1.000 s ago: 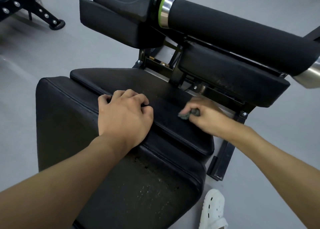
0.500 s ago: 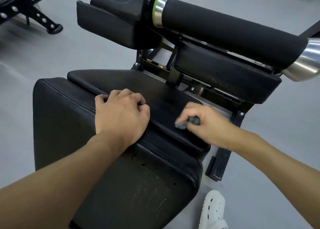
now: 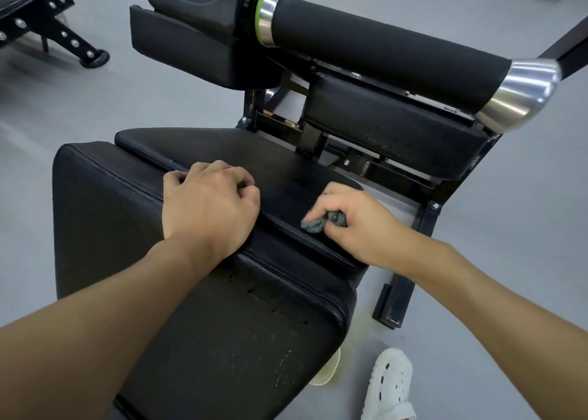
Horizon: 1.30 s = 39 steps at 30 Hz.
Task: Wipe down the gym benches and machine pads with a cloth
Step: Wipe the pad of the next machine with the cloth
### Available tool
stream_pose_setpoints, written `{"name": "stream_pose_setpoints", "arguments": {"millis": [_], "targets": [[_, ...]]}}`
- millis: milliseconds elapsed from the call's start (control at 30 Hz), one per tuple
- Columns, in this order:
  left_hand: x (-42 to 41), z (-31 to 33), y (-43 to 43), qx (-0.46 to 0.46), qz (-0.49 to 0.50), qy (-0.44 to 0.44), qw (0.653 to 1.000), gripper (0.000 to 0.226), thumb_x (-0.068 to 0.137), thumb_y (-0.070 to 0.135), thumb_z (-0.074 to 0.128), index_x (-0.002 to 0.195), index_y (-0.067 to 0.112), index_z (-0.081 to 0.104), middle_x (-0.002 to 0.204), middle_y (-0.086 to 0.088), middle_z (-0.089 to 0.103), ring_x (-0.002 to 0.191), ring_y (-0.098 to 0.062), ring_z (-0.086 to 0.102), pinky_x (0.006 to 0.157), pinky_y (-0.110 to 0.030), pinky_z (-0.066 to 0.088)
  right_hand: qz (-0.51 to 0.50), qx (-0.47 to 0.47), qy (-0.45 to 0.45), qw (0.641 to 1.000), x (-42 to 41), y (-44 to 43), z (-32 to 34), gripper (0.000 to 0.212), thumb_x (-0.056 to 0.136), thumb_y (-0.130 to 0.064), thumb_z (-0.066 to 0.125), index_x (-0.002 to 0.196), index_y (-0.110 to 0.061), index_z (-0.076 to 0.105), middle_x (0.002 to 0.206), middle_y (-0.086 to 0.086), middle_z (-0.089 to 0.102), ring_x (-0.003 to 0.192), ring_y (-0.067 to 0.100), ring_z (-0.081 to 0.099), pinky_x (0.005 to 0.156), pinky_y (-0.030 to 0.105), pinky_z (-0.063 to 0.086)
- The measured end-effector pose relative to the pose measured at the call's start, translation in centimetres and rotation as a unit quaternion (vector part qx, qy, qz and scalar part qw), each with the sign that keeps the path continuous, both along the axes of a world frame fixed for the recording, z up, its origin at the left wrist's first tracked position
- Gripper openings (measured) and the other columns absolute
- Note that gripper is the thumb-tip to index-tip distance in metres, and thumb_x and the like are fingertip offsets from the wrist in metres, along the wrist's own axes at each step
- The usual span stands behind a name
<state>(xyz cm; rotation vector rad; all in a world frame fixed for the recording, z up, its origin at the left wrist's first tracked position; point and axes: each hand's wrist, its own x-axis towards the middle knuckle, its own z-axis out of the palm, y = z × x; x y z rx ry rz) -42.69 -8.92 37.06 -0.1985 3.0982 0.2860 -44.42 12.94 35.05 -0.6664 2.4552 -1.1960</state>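
Observation:
A black padded seat (image 3: pixel 222 152) lies in front of me, with a worn, cracked back pad (image 3: pixel 241 330) below it. My right hand (image 3: pixel 359 225) grips a small bunched grey cloth (image 3: pixel 321 222) and presses it on the seat's right front edge. My left hand (image 3: pixel 210 206) rests on the seam between seat and back pad, its fingers curled under, holding nothing. Past the seat sit two black thigh pads (image 3: pixel 391 130) and a long foam roller (image 3: pixel 381 44) with chrome ends.
The machine's black steel frame (image 3: pixel 423 225) runs down the right side to a foot on the grey floor. A white perforated shoe (image 3: pixel 391 388) stands at bottom right. Another machine's black leg (image 3: pixel 63 37) is at top left.
My right hand has drawn the cloth toward me along the seat's right edge. My left hand has stayed in place on the seam.

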Motion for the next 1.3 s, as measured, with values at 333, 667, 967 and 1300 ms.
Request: {"name": "stream_pose_setpoints", "arguments": {"millis": [333, 667, 967, 1300], "targets": [[0.1, 0.0, 0.1, -0.002, 0.008, -0.001, 1.000, 0.035, 0.095, 0.038, 0.035, 0.108, 0.036, 0.068, 0.120, 0.013, 0.063, 0.123, -0.013, 0.047, 0.111, -0.042, 0.023, -0.049, 0.001, 0.009, 0.999, 1.0, 2.1, -1.0, 0.041, 0.085, 0.008, 0.061, 0.082, -0.032, 0.070, 0.094, -0.008, 0.059, 0.090, 0.009, 0.061, 0.084, 0.033, 0.050], [0.1, -0.3, -0.2, 0.013, 0.009, 0.018, 1.000, 0.041, 0.093, 0.039, 0.032, 0.107, 0.035, 0.070, 0.121, 0.014, 0.064, 0.124, -0.010, 0.047, 0.109, -0.039, 0.023, -0.105, 0.077, -0.024, 0.991, -4.2, 2.6, -4.7, 0.032, 0.090, 0.003, 0.057, 0.091, -0.027, 0.069, 0.094, -0.007, 0.059, 0.085, 0.005, 0.058, 0.068, 0.007, 0.040], [0.1, -0.7, -0.5, 0.030, -0.006, 0.044, 0.999, 0.049, 0.088, 0.041, 0.025, 0.101, 0.034, 0.072, 0.114, 0.015, 0.067, 0.118, -0.009, 0.050, 0.105, -0.040, 0.025, -0.236, 0.218, -0.046, 0.946, -13.3, 2.0, -11.8, 0.031, 0.090, -0.011, 0.052, 0.092, -0.037, 0.067, 0.110, -0.003, 0.065, 0.108, 0.022, 0.058, 0.095, 0.030, 0.047], [0.0, -0.5, -0.6, 0.043, -0.011, 0.054, 0.998, 0.042, 0.089, 0.039, 0.030, 0.090, 0.033, 0.072, 0.106, 0.015, 0.068, 0.112, -0.011, 0.053, 0.103, -0.038, 0.026, -0.137, 0.183, -0.046, 0.972, -8.4, 2.4, -6.6, 0.028, 0.093, -0.007, 0.056, 0.111, -0.021, 0.072, 0.093, -0.012, 0.056, 0.098, 0.012, 0.055, 0.079, 0.017, 0.037]]}}
